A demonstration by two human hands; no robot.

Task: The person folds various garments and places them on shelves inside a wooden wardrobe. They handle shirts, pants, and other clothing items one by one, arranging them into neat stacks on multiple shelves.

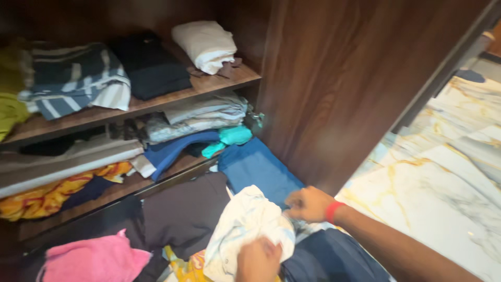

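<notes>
- Low in the middle of the frame, both hands are on a white garment [245, 230], a crumpled, pale piece of cloth lying on top of the heap of clothes at the bottom.
- The left hand [259, 259], at the bottom edge, is closed on the lower hem of that cloth, fingers curled into the fabric.
- The right hand [309, 203], with a red band [332, 211] at the wrist, pinches the cloth's right edge; the fingers are bunched shut on it.
- To my eye the step in hand is spreading or straightening the white garment between the two grips; it is not yet flat and not yet folded.
- The next move, I'd judge, calls for pulling the two held edges apart evenly so the creases drop out, and keeping it clear of the blue cloth [258, 169] just above it and the dark garment [182, 209] to its left.
- A pink cloth [94, 258] sits at the lower left, well apart from the hands.
- Upper left, the top shelf [229, 78] carries a folded white stack [206, 44], a black one [151, 68] and a striped one [78, 78].
- The shelf below holds grey folded clothes [201, 115] and a teal piece [229, 138].
- A brown wardrobe door [344, 89] fills the upper right; marble floor [443, 172] shows beyond it.
</notes>
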